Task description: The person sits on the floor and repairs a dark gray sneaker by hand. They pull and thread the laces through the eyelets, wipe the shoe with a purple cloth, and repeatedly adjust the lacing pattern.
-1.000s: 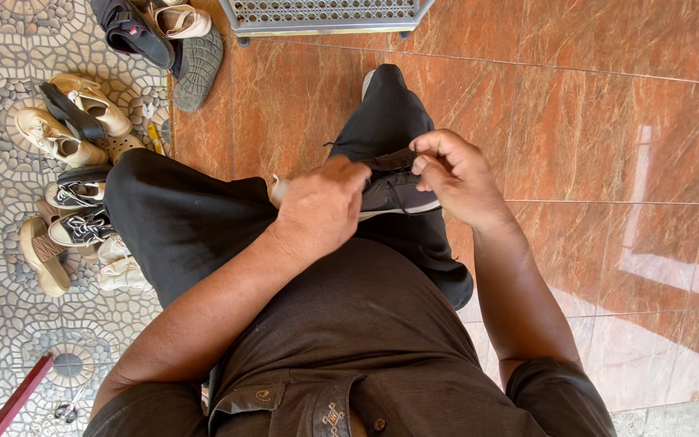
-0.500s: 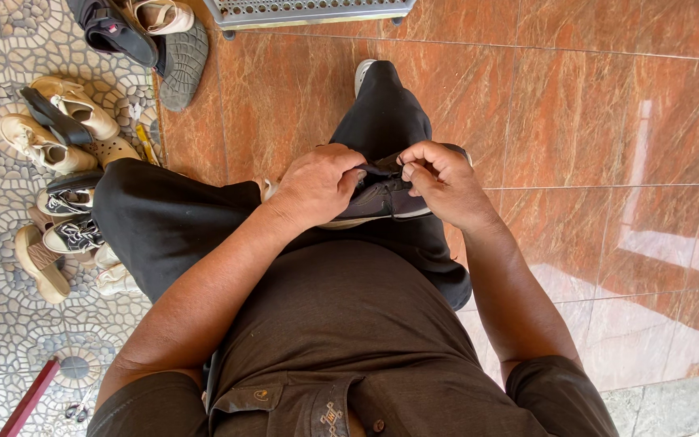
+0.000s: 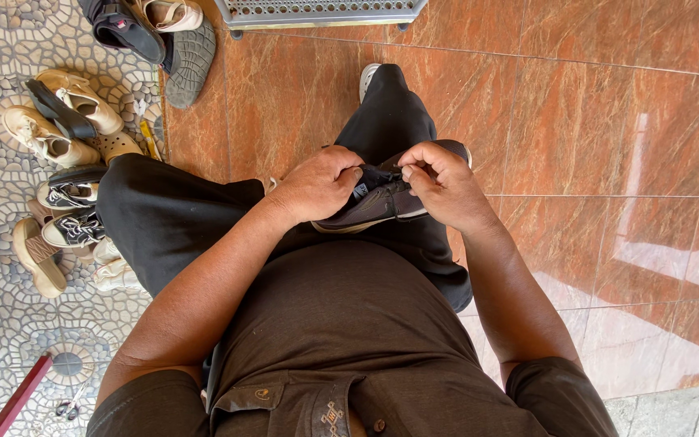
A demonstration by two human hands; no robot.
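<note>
I'm seeing the left hand [image 3: 317, 184] curling closed around the near left side of a dark grey shoe [image 3: 382, 201], fingers pinching at its tongue. The right hand [image 3: 444, 182] is closing on the laces at the shoe's right side. The shoe is lying on the lap, resting across black trousers [image 3: 163, 214] above the brown tiled floor [image 3: 592, 121]. Far left, a pile of shoes [image 3: 62, 129] is sitting on the patterned paving, and a metal rack [image 3: 321, 11] is standing at the far edge.
</note>
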